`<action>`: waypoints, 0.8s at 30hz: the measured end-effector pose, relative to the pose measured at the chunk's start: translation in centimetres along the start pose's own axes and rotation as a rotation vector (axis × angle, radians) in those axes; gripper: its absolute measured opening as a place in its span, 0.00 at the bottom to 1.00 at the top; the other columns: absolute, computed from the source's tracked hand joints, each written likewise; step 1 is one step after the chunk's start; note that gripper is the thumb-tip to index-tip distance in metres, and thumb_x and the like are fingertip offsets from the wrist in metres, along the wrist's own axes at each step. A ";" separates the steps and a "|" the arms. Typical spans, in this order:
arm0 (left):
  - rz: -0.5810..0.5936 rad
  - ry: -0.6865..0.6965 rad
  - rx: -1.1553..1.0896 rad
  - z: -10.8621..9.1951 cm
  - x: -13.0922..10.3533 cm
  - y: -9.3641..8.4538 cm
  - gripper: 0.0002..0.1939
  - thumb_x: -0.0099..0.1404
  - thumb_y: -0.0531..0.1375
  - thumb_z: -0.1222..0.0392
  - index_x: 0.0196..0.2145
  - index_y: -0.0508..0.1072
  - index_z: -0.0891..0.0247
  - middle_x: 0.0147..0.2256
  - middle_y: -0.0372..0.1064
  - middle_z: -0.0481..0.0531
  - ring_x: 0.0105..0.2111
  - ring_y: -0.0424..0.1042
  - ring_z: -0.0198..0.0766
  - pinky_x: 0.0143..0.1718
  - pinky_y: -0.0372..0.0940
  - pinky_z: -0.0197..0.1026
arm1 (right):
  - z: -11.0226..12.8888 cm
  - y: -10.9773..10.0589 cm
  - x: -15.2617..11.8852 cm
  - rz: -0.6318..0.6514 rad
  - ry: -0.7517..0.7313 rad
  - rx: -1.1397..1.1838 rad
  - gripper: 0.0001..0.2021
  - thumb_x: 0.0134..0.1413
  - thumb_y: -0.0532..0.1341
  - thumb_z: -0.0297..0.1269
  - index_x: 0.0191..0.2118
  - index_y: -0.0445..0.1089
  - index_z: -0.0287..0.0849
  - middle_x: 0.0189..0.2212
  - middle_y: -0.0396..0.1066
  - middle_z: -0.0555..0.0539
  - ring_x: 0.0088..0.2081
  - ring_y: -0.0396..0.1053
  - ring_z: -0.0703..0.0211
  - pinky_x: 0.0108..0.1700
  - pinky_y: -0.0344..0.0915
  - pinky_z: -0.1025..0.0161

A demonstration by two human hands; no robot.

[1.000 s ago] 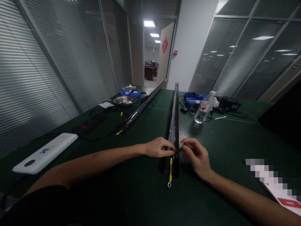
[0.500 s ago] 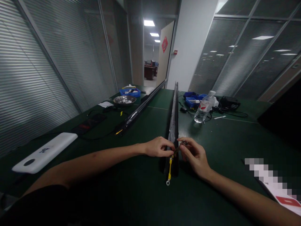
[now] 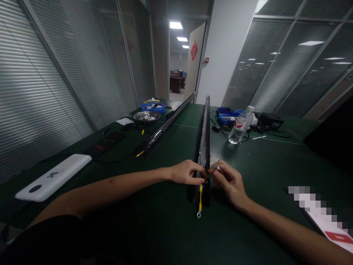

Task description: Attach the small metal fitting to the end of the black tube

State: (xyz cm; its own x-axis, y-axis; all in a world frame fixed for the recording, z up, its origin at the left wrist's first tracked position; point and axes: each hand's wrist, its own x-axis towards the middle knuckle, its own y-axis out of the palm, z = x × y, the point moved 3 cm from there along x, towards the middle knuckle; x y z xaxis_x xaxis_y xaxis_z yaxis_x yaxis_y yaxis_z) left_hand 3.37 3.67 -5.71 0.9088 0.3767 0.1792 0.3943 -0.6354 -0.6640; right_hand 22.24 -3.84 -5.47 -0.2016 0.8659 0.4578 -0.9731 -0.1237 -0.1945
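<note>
A long dark rail (image 3: 204, 145) runs away from me along the table, with a short yellow wire (image 3: 200, 198) at its near end. The wire's free end carries a metal ring terminal (image 3: 199, 214); its other end meets the rail below my fingers. My right hand (image 3: 230, 184) is closed on a small metal wrench (image 3: 217, 168), whose ring end shows between the fingers and whose shaft slants down to the wire's upper end. My left hand (image 3: 189, 173) lies across the rail, thumb and index finger pinched at the wrench's tip. What they pinch is hidden.
A second dark rail (image 3: 168, 125) lies to the left. Further left are a white power bank (image 3: 55, 178), a dark phone (image 3: 106, 143), a metal bowl (image 3: 146, 117) and a blue tray (image 3: 153, 108). A water bottle (image 3: 240, 127) and blue bins (image 3: 227, 119) stand on the right.
The wrench has turned slightly in my right hand, and its ring end shows a little more. My left hand stays at the same spot on the rail.
</note>
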 end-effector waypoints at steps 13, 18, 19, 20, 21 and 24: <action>0.005 -0.016 -0.009 -0.2 0.0 0.0 0.12 0.72 0.62 0.57 0.44 0.80 0.68 0.25 0.64 0.45 0.22 0.59 0.28 0.25 0.52 0.31 | -0.5 0.3 0.5 -0.010 0.183 0.102 0.16 0.61 0.69 0.50 0.38 0.76 0.40 0.23 0.70 0.52 0.19 0.62 0.66 0.21 0.61 0.68; 0.002 -0.002 -0.020 -0.5 -0.1 -0.1 0.12 0.72 0.61 0.58 0.45 0.80 0.68 0.25 0.62 0.44 0.21 0.58 0.29 0.24 0.50 0.31 | -1.1 0.2 1.0 0.025 0.261 0.193 0.17 0.56 0.72 0.51 0.36 0.76 0.40 0.21 0.71 0.53 0.17 0.62 0.66 0.18 0.61 0.69; 0.003 -0.002 -0.024 -0.6 -0.1 -0.1 0.12 0.73 0.61 0.58 0.44 0.80 0.69 0.24 0.62 0.44 0.21 0.57 0.29 0.24 0.50 0.31 | -1.3 0.1 1.1 0.023 0.271 0.209 0.17 0.55 0.72 0.51 0.36 0.76 0.40 0.21 0.71 0.53 0.16 0.62 0.67 0.18 0.61 0.70; 0.008 -0.002 -0.028 -0.7 -0.1 -0.2 0.12 0.73 0.61 0.58 0.45 0.80 0.69 0.25 0.62 0.45 0.21 0.57 0.29 0.24 0.49 0.32 | -1.4 0.1 1.2 0.022 0.282 0.223 0.17 0.55 0.73 0.50 0.35 0.76 0.40 0.21 0.72 0.53 0.16 0.62 0.67 0.17 0.61 0.70; 0.016 -0.002 -0.032 -0.7 -0.1 -0.2 0.12 0.73 0.61 0.58 0.45 0.80 0.68 0.26 0.64 0.45 0.22 0.57 0.28 0.24 0.50 0.32 | -1.6 0.1 1.2 0.021 0.292 0.235 0.17 0.54 0.73 0.50 0.35 0.75 0.40 0.21 0.72 0.52 0.16 0.62 0.67 0.17 0.60 0.70; 0.035 0.008 -0.050 -0.7 0.0 -0.2 0.12 0.74 0.59 0.60 0.45 0.81 0.68 0.30 0.71 0.48 0.24 0.61 0.29 0.26 0.53 0.31 | -1.7 0.2 1.3 0.040 0.311 0.268 0.18 0.50 0.75 0.50 0.32 0.74 0.40 0.22 0.75 0.51 0.16 0.63 0.66 0.17 0.60 0.70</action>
State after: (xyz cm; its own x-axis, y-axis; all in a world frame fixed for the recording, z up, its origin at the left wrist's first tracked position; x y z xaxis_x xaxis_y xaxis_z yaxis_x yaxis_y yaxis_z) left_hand 3.42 3.32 -5.10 0.9232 0.3485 0.1622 0.3684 -0.6813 -0.6326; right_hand 22.02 -1.93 -6.39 -0.2368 0.9579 0.1623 -0.9680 -0.2469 0.0448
